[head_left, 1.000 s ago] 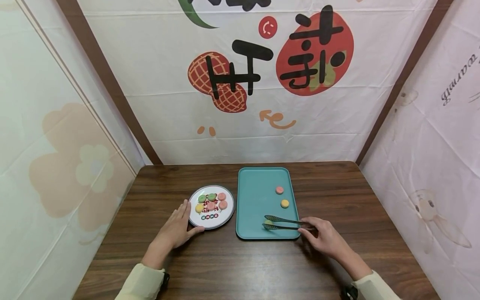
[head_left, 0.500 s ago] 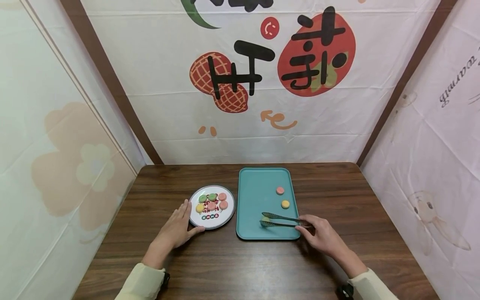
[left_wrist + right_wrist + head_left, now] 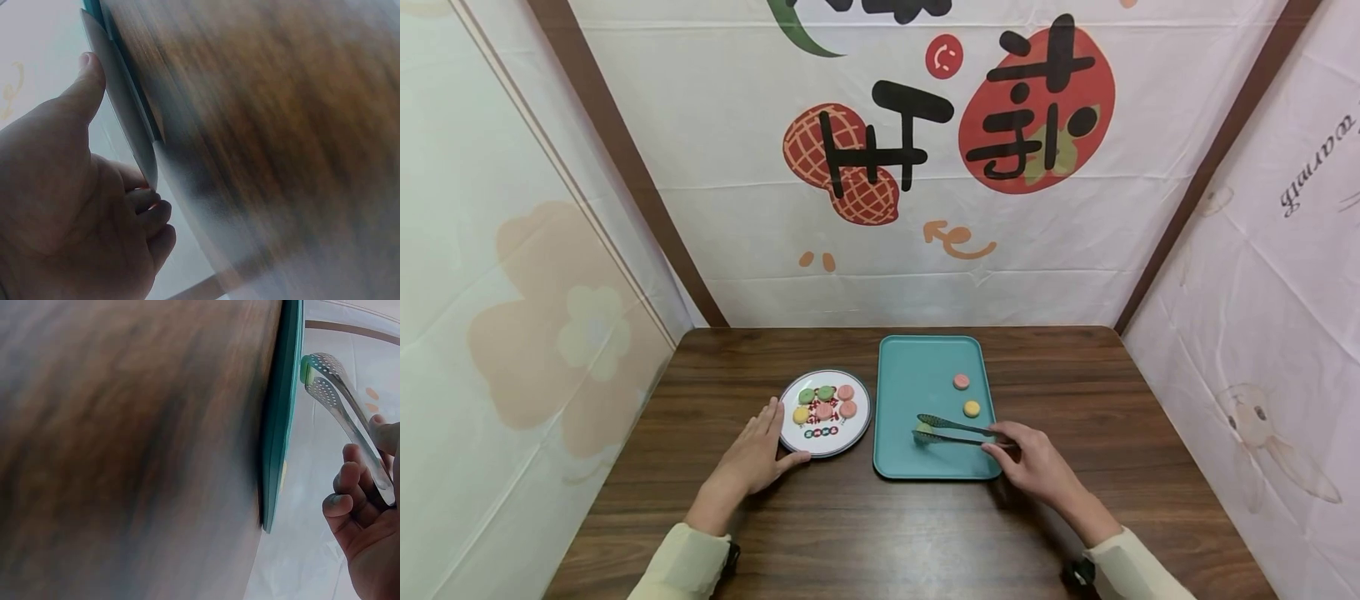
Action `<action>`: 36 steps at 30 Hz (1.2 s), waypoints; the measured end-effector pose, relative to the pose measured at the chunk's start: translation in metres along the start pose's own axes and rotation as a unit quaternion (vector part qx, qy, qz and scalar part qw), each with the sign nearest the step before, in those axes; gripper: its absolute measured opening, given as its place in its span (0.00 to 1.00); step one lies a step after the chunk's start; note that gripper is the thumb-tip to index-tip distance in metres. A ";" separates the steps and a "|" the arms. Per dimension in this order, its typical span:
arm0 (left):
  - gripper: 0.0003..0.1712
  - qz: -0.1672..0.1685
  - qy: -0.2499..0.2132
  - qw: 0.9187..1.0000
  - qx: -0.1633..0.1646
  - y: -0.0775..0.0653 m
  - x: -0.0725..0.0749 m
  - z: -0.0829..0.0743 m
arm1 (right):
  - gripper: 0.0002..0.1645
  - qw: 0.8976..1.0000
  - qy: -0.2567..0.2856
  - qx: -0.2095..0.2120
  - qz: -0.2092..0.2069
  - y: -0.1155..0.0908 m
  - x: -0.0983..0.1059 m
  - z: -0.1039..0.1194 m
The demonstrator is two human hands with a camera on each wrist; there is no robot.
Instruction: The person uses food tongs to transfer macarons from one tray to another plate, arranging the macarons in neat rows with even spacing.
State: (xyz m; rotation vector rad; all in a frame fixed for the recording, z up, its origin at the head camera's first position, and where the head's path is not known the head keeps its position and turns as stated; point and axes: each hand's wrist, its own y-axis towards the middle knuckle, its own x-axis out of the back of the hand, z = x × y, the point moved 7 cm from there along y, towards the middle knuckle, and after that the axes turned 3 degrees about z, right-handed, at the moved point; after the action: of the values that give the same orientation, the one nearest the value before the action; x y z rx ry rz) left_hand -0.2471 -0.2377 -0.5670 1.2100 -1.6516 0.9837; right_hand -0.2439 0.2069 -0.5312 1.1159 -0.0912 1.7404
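Observation:
My right hand [image 3: 1033, 458] grips a pair of metal tongs [image 3: 957, 425] over the near part of the teal tray [image 3: 913, 375]. Between the perforated tips of the tongs is a green macaron [image 3: 305, 369]; the right wrist view shows it raised above the tray's edge. On the tray lie a pink macaron [image 3: 961, 382] and a yellow macaron [image 3: 972, 409]. Left of it stands a white plate [image 3: 847, 435] with several green, pink and yellow macarons. My left hand [image 3: 748, 458] rests against the plate's left rim, fingers extended and thumb along its near side.
Plate and tray stand side by side with a narrow gap on a dark wooden table [image 3: 880, 533]. A printed white cloth [image 3: 880, 292] hangs behind the table, and similar cloths flank both sides.
The tongs, with the green macaron between their tips, have shifted left and slightly away across the tray, along with my right hand. The left hand stays at the plate.

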 end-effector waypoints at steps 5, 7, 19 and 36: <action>0.65 0.005 -0.002 1.000 0.003 -0.001 0.003 -0.003 | 0.15 1.000 -0.008 0.011 -0.009 0.007 -0.001 0.002; 0.64 0.009 0.000 1.000 0.005 -0.001 0.004 -0.005 | 0.15 1.000 -0.009 0.013 -0.011 0.010 -0.002 0.004; 0.63 0.010 0.005 1.000 0.005 -0.001 0.004 -0.006 | 0.15 1.000 -0.005 0.022 -0.013 0.025 -0.010 0.005; 0.63 0.010 0.007 1.000 0.009 -0.001 0.002 -0.006 | 0.11 0.998 0.024 0.053 -0.004 0.048 -0.025 0.017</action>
State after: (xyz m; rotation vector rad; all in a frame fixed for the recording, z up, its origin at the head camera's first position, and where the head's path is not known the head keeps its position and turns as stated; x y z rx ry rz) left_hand -0.2450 -0.2334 -0.5636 1.1978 -1.6497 1.0180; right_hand -0.2692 0.1577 -0.5193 1.1488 0.0357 1.7802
